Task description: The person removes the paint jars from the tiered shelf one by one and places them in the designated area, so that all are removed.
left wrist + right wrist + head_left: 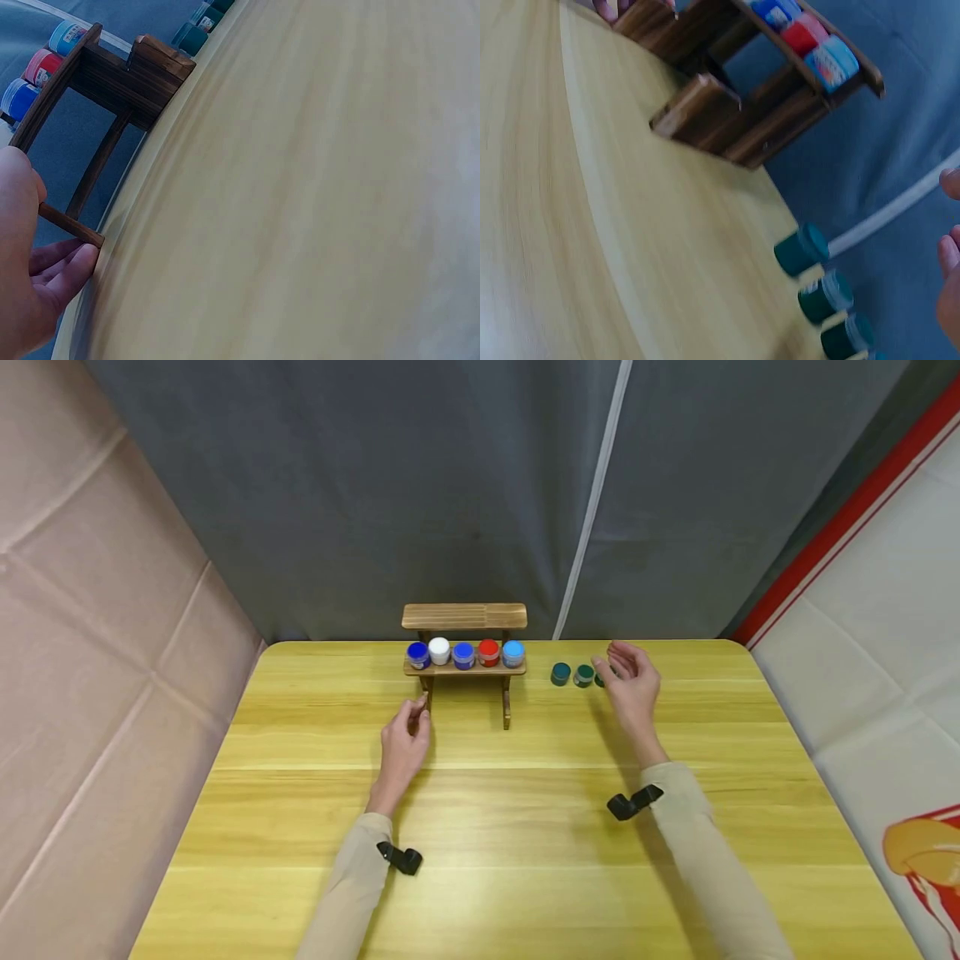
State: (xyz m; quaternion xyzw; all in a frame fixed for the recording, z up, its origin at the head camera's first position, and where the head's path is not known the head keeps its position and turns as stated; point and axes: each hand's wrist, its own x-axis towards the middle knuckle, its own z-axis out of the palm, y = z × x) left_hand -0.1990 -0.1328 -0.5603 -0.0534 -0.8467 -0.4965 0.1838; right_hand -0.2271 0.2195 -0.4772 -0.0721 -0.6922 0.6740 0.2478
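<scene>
A small two-tier wooden rack (465, 617) stands at the table's back edge. On its lower shelf sit several paint jars in a row, among them a white jar (439, 651), a red jar (489, 652) and a light blue jar (513, 653). My left hand (405, 739) grips the rack's left leg (71, 223) near its foot, thumb on one side and fingers on the other. Above the dark green jars (583, 676) right of the rack, my right hand (633, 687) hovers with fingers loosely bent, partly hiding the row. Thumb and fingertips stand apart with nothing between them.
The yellow wooden table (517, 843) reaches back to a grey curtain (360, 510). A pale cloth wall (112, 652) stands on the left, and a white and red panel (885, 677) on the right. The rack's upper shelf carries no jars.
</scene>
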